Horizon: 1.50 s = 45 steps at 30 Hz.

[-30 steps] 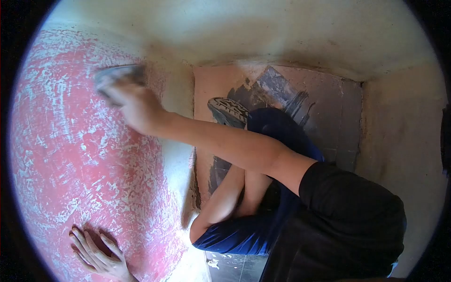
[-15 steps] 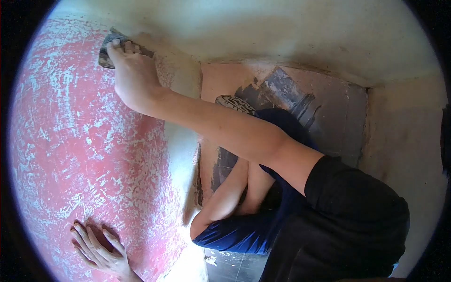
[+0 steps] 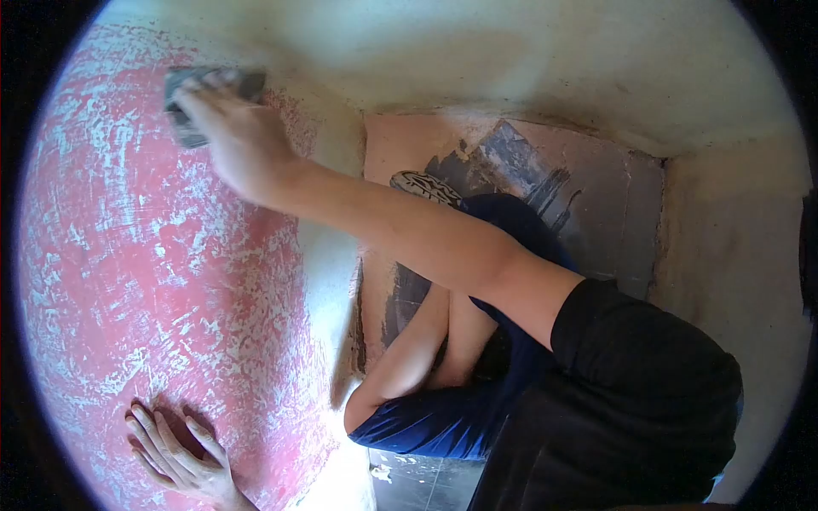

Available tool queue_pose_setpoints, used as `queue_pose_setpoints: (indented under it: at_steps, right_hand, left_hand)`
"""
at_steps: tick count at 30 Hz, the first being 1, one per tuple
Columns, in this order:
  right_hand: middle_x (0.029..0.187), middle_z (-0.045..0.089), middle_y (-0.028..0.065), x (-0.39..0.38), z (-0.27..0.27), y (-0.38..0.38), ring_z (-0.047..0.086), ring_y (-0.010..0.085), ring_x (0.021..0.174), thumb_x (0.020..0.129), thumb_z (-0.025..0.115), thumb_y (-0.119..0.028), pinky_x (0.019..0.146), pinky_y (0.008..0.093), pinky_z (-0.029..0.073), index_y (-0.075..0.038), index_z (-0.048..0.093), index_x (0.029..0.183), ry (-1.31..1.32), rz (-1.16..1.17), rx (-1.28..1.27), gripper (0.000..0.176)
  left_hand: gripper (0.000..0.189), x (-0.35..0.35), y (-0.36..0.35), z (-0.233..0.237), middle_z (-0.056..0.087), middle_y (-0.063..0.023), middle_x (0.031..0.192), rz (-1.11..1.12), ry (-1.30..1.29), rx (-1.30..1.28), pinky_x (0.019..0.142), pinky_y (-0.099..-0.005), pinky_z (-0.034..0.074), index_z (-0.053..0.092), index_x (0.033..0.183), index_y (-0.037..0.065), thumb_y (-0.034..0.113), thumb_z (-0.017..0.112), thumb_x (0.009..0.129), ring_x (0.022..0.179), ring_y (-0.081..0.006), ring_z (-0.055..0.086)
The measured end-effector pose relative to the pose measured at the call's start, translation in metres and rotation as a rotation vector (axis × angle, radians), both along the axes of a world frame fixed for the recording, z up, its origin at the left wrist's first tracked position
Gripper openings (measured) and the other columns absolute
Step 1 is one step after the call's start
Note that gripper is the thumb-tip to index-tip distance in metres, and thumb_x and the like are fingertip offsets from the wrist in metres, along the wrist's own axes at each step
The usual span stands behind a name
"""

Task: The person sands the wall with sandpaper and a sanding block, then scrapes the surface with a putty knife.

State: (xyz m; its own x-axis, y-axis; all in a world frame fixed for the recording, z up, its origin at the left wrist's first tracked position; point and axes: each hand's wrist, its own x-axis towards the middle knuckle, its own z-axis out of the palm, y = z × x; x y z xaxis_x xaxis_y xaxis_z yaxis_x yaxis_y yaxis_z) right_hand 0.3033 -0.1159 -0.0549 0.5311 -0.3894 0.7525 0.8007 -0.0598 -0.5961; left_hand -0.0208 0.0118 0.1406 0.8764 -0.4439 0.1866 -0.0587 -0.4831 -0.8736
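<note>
My right hand [image 3: 243,140] reaches across to the upper part of the wall and grips a dark grey, flat sanding block [image 3: 186,128]. The block lies against the pink wall [image 3: 162,281], which is streaked with patchy white. Motion blurs both the block and my fingers. Lower down, my left hand [image 3: 186,460] rests flat on the same wall, fingers spread and nothing held. Its wrist runs out of view at the bottom edge.
My bent leg [image 3: 405,358] and patterned shoe [image 3: 426,187] take up the middle. A pale wall [image 3: 554,51] meets the pink one at the top. Dark smears mark the tan surface [image 3: 613,196] beyond my foot. Grey floor tiles [image 3: 417,485] show below, with white flakes.
My right hand has turned the sanding block and shifted it slightly left on the wall. My left hand stays in place.
</note>
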Motion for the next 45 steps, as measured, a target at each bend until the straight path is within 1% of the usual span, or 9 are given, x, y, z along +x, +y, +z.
queue_pose_setpoints:
  at_steps: [7,14,19,21,25,33,35,42,45]
  right_hand:
    - [0.099,0.073,0.0239,0.003,-0.105,-0.016,0.073,0.0379,0.092,0.088,0.054,0.006,0.081,0.0485,0.057,0.0,0.058,0.12,0.964,0.187,-0.151,0.032]
    - [0.101,0.074,0.0224,0.005,0.001,-0.003,0.074,0.0363,0.089,0.089,0.053,0.006,0.073,0.0471,0.06,0.0,0.06,0.116,0.004,0.029,-0.032,0.028]
    - [0.106,0.073,0.0239,0.006,-0.113,-0.028,0.071,0.0433,0.098,0.088,0.05,0.005,0.084,0.0519,0.057,0.003,0.059,0.132,0.496,-0.157,-0.081,0.045]
    - [0.115,0.071,0.0246,0.005,-0.086,-0.032,0.07,0.0439,0.104,0.087,0.05,0.005,0.091,0.0512,0.056,0.002,0.059,0.134,1.009,0.256,-0.237,0.048]
    - [0.119,0.07,0.0258,0.004,-0.014,-0.016,0.072,0.0429,0.099,0.084,0.051,0.01,0.09,0.0523,0.056,-0.004,0.061,0.135,0.096,0.116,-0.065,0.053]
    - [0.11,0.071,0.0268,0.009,-0.133,-0.012,0.072,0.0438,0.087,0.084,0.055,0.007,0.073,0.0519,0.058,0.003,0.06,0.131,0.558,-0.206,-0.115,0.047]
    - [0.111,0.071,0.0264,0.011,-0.096,-0.019,0.071,0.0438,0.089,0.084,0.056,0.007,0.075,0.0513,0.057,0.004,0.06,0.13,0.91,0.133,-0.268,0.046]
    - [0.13,0.067,0.0249,0.011,-0.035,-0.011,0.072,0.0434,0.091,0.082,0.058,0.007,0.076,0.0483,0.06,0.004,0.058,0.135,0.104,-0.016,-0.072,0.053]
    - [0.128,0.067,0.0263,0.014,-0.135,-0.003,0.069,0.0435,0.103,0.083,0.056,0.009,0.087,0.0485,0.057,0.004,0.056,0.139,0.513,-0.109,-0.171,0.056]
  left_hand:
    - [0.034,-0.001,-0.001,0.0,0.064,-0.0224,0.139,0.029,-0.016,0.015,0.111,-0.0534,0.046,0.06,0.131,-0.004,0.019,0.055,0.107,0.131,-0.0374,0.061]
    - [0.035,-0.001,0.003,-0.001,0.061,-0.0228,0.143,0.002,-0.001,0.003,0.114,-0.0508,0.044,0.06,0.132,-0.006,0.016,0.056,0.106,0.135,-0.0368,0.058]
    - [0.034,-0.001,-0.001,-0.001,0.061,-0.0232,0.142,0.009,-0.002,0.008,0.114,-0.0517,0.044,0.06,0.131,-0.006,0.016,0.057,0.105,0.135,-0.0369,0.058]
    - [0.034,0.001,-0.004,0.0,0.061,-0.0233,0.142,0.016,-0.001,0.005,0.114,-0.0519,0.044,0.06,0.13,-0.006,0.017,0.057,0.105,0.134,-0.0369,0.058]
    - [0.034,0.004,-0.009,-0.002,0.062,-0.0231,0.141,-0.038,0.012,-0.022,0.114,-0.0516,0.044,0.061,0.13,-0.006,0.017,0.057,0.105,0.134,-0.0368,0.059]
    - [0.034,0.005,-0.013,-0.002,0.061,-0.0231,0.142,0.008,-0.008,-0.02,0.114,-0.0515,0.044,0.06,0.131,-0.006,0.014,0.06,0.103,0.134,-0.037,0.059]
    - [0.034,0.001,-0.012,-0.002,0.061,-0.0224,0.143,-0.003,-0.009,-0.019,0.114,-0.0511,0.044,0.06,0.132,-0.005,0.014,0.06,0.103,0.134,-0.037,0.058]
    - [0.037,0.01,-0.019,-0.002,0.07,-0.017,0.132,-0.045,-0.068,-0.013,0.105,-0.0494,0.048,0.066,0.122,0.004,0.035,0.063,0.102,0.121,-0.0354,0.067]
    - [0.035,0.01,-0.019,-0.001,0.07,-0.0144,0.132,-0.052,-0.083,-0.001,0.106,-0.0463,0.047,0.069,0.122,0.006,0.034,0.064,0.101,0.118,-0.0326,0.069]
